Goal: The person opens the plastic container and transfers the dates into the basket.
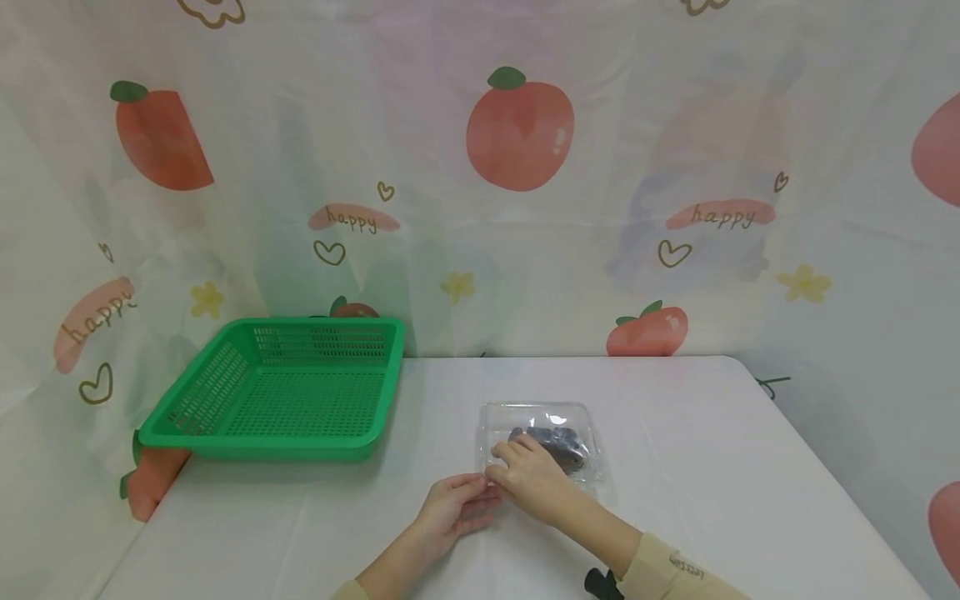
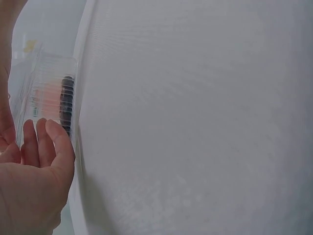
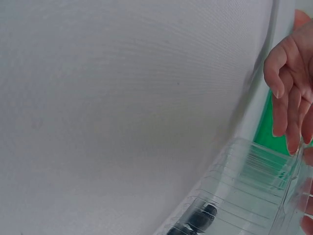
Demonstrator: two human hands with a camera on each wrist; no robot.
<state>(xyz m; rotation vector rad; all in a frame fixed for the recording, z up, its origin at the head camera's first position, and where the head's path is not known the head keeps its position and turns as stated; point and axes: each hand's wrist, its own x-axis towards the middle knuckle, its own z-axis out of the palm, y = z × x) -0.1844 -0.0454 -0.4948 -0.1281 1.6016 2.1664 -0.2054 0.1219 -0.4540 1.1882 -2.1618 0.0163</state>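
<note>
A clear plastic box (image 1: pixel 498 417) with dark, glossy things (image 1: pixel 566 450) inside sits on the white table; their exact kind is unclear. At the box's near left corner, my left hand (image 1: pixel 453 510) pinches the edge with thumb and forefinger, its other fingers loosely bent below. My right hand (image 1: pixel 534 479) reaches over the front of the box and grips the rim at the same corner with bent fingers, partly covering the dark things. The left wrist view shows the ribbed side of the box beyond my left hand (image 2: pixel 41 166). Only the right fingers (image 3: pixel 308 203) show in the right wrist view.
A green plastic basket (image 1: pixel 382 400) with slotted walls stands at the table's left, nothing visible inside it. The white table (image 1: pixel 697 467) runs back to a printed curtain (image 1: pixel 525 275). Near the right sleeve (image 1: pixel 667 567) a black piece (image 1: pixel 600 583) shows at the frame's bottom.
</note>
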